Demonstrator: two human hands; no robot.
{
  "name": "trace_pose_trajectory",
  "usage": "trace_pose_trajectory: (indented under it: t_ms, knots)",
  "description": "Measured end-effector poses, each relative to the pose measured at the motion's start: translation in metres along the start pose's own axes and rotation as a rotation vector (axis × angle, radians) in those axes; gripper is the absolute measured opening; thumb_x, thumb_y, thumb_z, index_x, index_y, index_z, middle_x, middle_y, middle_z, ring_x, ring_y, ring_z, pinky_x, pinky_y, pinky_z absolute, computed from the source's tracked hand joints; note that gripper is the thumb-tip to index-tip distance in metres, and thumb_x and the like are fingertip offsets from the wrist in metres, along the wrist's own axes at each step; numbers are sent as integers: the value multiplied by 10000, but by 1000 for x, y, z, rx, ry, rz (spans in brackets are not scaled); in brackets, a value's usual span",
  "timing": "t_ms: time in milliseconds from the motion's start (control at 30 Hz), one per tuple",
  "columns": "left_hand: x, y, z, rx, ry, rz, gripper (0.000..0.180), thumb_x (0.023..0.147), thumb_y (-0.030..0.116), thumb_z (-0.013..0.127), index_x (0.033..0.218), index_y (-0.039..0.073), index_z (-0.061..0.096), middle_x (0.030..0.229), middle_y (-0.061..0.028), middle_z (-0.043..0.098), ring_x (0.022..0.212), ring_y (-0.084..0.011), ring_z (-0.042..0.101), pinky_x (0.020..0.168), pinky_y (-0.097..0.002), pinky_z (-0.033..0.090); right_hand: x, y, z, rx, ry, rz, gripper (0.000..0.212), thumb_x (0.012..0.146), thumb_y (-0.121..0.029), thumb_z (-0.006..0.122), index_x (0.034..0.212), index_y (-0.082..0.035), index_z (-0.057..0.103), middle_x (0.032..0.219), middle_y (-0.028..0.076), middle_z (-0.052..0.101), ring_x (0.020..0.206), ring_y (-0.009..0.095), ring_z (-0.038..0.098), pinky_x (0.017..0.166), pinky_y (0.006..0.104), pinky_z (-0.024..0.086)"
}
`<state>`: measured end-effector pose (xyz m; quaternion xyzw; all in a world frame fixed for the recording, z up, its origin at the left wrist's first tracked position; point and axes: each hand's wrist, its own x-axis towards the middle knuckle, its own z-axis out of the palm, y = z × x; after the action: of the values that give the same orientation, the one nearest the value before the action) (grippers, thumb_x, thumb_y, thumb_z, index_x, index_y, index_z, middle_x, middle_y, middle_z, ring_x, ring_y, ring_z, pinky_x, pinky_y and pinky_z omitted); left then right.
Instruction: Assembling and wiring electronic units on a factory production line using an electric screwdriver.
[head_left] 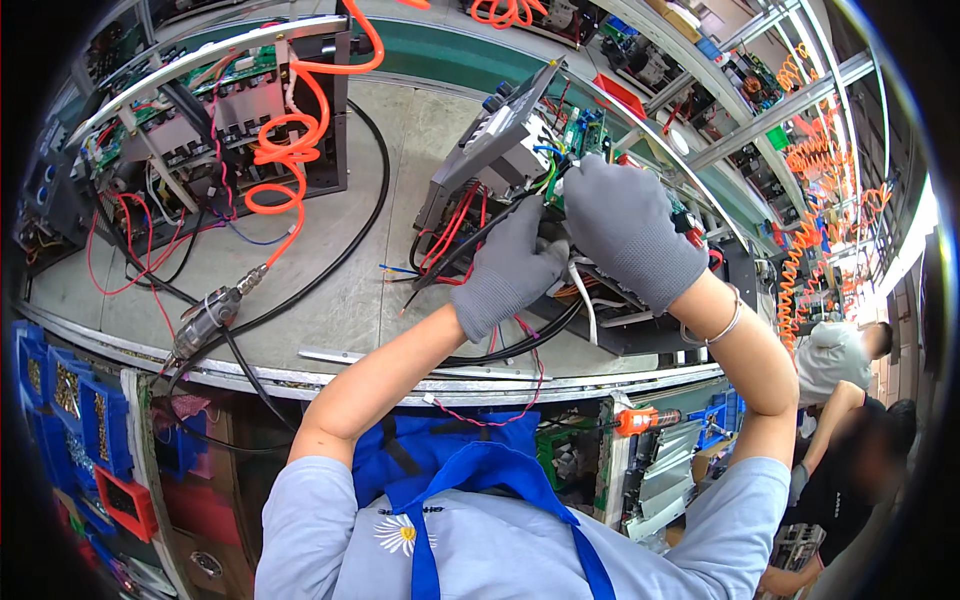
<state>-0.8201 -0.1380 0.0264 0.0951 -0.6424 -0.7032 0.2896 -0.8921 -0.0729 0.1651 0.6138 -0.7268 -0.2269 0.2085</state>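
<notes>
Both my hands wear grey knit gloves and work at an open electronic unit (488,150) with a dark metal panel, circuit boards and loose wires. My right hand (635,235) is curled shut at the upper end of a black cable (462,245), near blue and green wires by the boards. Lower and to the left, my left hand (512,268) has its fingers bent against the same cable; their tips are partly hidden. The cable's stripped wire ends stick out left of that hand. Red wires (462,215) and a white cable (583,295) run close by.
A second open unit (220,120) stands at the far left. Before it lies a pneumatic screwdriver (215,315) on a coiled orange hose (285,150). Blue parts bins (100,420) hang below the bench's left edge. An orange-handled tool (640,420) lies below the front edge. Two people are at right.
</notes>
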Motion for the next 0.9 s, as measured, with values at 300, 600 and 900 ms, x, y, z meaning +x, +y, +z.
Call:
trace_pose_trajectory:
  t_ms: [300, 600, 900]
  knots:
    - [-2, -17, 17, -137, 177, -30, 294, 832, 116, 640, 1091, 6, 554, 837, -119, 667, 737, -225, 670, 707, -359, 545, 6, 18, -13, 325, -56, 112, 220, 890, -224, 572, 781, -59, 668, 733, 172, 627, 711, 395, 634, 652, 503, 501]
    - [0, 9, 12, 145, 86, -37, 327, 786, 84, 640, 1094, 15, 553, 902, -176, 673, 803, -338, 671, 745, -428, 534, 8, -1, -15, 116, -11, 166, 157, 814, -169, 616, 724, -52, 670, 686, 173, 633, 698, 368, 668, 650, 462, 542]
    - [-15, 38, -22, 445, -214, 57, 328, 823, 142, 691, 1116, 10, 625, 937, -149, 693, 815, -246, 679, 731, -349, 520, 9, -9, 0, 251, -130, 251, 203, 764, -200, 685, 900, -69, 758, 829, 148, 726, 803, 317, 732, 615, 446, 556]
